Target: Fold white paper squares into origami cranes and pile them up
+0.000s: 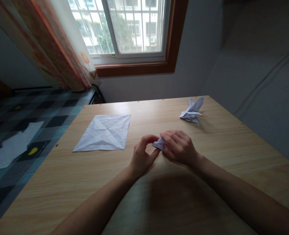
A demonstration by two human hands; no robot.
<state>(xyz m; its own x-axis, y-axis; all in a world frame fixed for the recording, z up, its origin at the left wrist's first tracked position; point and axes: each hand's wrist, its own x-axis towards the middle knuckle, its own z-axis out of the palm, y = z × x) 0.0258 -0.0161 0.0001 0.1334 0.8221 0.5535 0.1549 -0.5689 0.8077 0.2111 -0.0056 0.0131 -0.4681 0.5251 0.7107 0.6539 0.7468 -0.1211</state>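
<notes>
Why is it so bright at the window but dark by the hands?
Head view: daylight comes through the window, which glares; the left hand and right hand, pinching a small folded paper, throw a soft shadow on the wooden table; the edges bend.

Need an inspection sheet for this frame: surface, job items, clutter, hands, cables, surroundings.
Surface: light wooden table, bare apart from paper.
Job's things: small folded paper piece, pinched between both hands, mostly hidden.
Clutter: creased square sheet lying flat, left of the hands; finished paper model at the far right.
Grippers: left hand and right hand both closed on the folded piece, low over the table.
Cables: dark cable beside the table's far left corner.
Surroundings: window, curtain, checkered bedding on the left.
</notes>
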